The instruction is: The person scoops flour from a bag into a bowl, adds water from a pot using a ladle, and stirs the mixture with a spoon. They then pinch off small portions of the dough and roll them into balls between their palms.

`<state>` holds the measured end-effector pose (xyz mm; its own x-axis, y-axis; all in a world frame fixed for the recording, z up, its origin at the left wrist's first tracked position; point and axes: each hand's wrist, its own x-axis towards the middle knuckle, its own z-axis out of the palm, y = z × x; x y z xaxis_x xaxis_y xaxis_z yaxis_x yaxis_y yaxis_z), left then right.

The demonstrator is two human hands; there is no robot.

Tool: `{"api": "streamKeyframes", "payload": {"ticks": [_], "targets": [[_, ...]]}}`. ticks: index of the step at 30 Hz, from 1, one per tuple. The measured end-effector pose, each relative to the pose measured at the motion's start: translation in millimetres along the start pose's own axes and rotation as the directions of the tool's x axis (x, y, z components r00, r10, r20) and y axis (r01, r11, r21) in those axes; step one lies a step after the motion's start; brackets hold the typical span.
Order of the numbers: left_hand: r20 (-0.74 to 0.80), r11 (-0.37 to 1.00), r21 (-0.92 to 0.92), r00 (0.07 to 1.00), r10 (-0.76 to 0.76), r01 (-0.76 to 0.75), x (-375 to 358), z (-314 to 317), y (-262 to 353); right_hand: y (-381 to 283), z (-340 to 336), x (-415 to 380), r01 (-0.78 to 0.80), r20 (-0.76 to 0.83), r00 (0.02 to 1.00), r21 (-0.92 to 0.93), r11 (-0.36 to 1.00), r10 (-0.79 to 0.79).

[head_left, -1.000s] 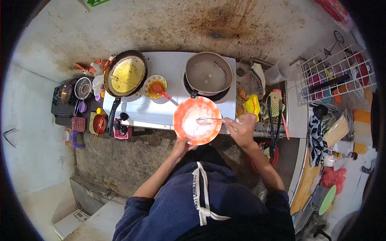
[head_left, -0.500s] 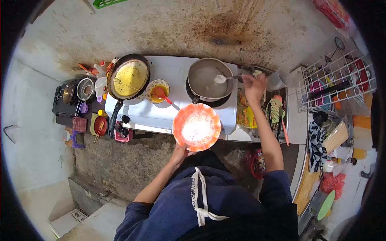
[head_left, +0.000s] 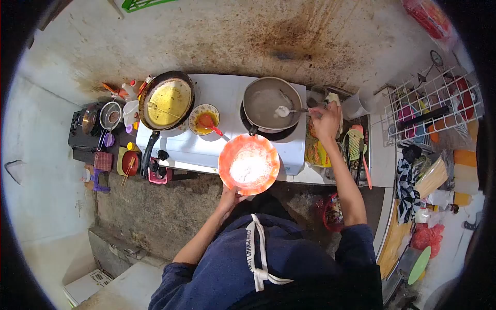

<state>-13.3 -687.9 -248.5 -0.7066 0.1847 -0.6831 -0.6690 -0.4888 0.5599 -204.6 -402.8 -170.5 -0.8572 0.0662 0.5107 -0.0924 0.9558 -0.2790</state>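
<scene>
My left hand [head_left: 231, 198] grips the near edge of an orange and white bowl [head_left: 249, 164] with bright white contents, in front of the stove [head_left: 206, 88]. My right hand [head_left: 325, 122] is closed on the handle of a spoon [head_left: 292, 110] that carries something white. The spoon's head is over the right part of a grey pot [head_left: 268, 93] holding cloudy liquid. Left of the pot is a small patterned bowl [head_left: 194, 124] with yellow liquid and a red spoon [head_left: 209, 122]. A black frying pan [head_left: 146, 111] with yellow oil sits at the stove's left.
A white wire rack [head_left: 408, 98] stands at the right with utensils and bottles. Strainers [head_left: 110, 114] and a red dish [head_left: 130, 163] lie at the left. Below the counter is a red basket [head_left: 332, 219]. A green lid [head_left: 419, 265] is at the lower right.
The spoon in my right hand has shifted slightly, its head a little lower in the view over the pot. The orange bowl has moved slightly left with my left hand.
</scene>
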Motion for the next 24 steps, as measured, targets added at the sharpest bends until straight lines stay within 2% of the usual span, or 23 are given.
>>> {"api": "streamKeyframes", "payload": {"ticks": [7, 9, 16, 18, 19, 21, 22, 24], "targets": [[0.029, 1.000, 0.012, 0.999, -0.014, 0.014, 3.9, -7.1, -4.1, -7.9, 9.5, -13.9, -0.075, 0.068, 0.995, 0.072, 0.995, 0.070], [0.001, 1.000, 0.024, 1.000, -0.011, 0.011, 0.9, -4.6, -1.8, -11.4, 7.0, -14.9, -0.135, 0.167, 0.977, 0.024, 0.991, 0.129], [0.004, 1.000, 0.022, 1.000, 0.017, -0.017, -1.7, -3.3, 0.6, -4.3, 6.7, -20.4, -0.083, 0.241, 0.968, 0.054, 0.995, 0.067], [-0.001, 1.000, 0.016, 1.000, 0.017, -0.017, 0.2, -2.3, 0.8, -3.2, 7.4, -18.4, -0.198, 0.299, 0.939, 0.066, 0.978, 0.170], [-0.008, 1.000, 0.011, 1.000, 0.017, -0.017, 1.2, -2.1, 0.8, -3.6, 4.8, -16.6, -0.198, 0.299, 0.939, 0.066, 0.978, 0.171], [0.024, 1.000, 0.016, 1.000, 0.007, -0.007, 4.3, -3.9, 1.7, -4.7, -2.1, -11.8, -0.379, 0.416, 0.864, 0.166, 0.910, 0.284], [0.056, 1.000, 0.022, 0.998, -0.005, 0.004, 5.8, -4.5, 1.9, 0.6, 0.6, -12.1, -0.379, 0.416, 0.864, 0.165, 0.910, 0.285], [0.065, 1.000, 0.023, 0.998, 0.009, -0.010, 8.6, -3.4, 1.7, 9.5, 4.1, -12.3, -0.288, 0.313, 0.924, 0.191, 0.938, 0.220]]}}
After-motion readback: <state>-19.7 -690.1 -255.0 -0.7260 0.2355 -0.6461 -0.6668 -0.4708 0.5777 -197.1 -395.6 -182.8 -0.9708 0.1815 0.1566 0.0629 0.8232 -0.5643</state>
